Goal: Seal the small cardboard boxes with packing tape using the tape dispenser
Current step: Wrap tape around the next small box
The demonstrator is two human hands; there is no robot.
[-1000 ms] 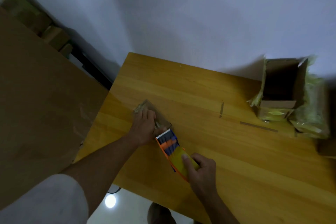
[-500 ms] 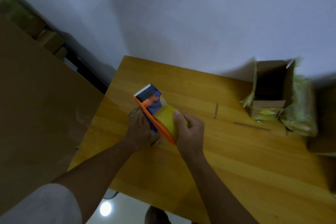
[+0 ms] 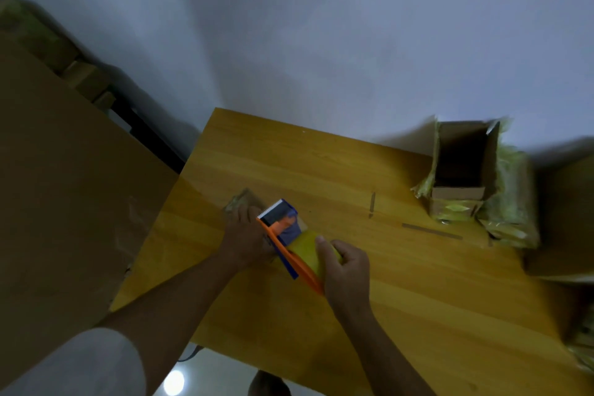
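Left hand (image 3: 246,235) pressed flat on the small box (image 3: 244,202); right hand (image 3: 345,270) gripped the dispenser (image 3: 283,228) over it. An open carton (image 3: 459,170) and cardboard strips (image 3: 430,231) lay well apart on the table (image 3: 321,170).

A wooden table (image 3: 401,283) stands by a white wall (image 3: 321,26); a big cardboard sheet (image 3: 64,202) leans at left.

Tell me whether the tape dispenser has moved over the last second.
Yes. The tape dispenser, gripped by the right hand, has travelled away from the table's near edge, up over the small box held by the left hand.
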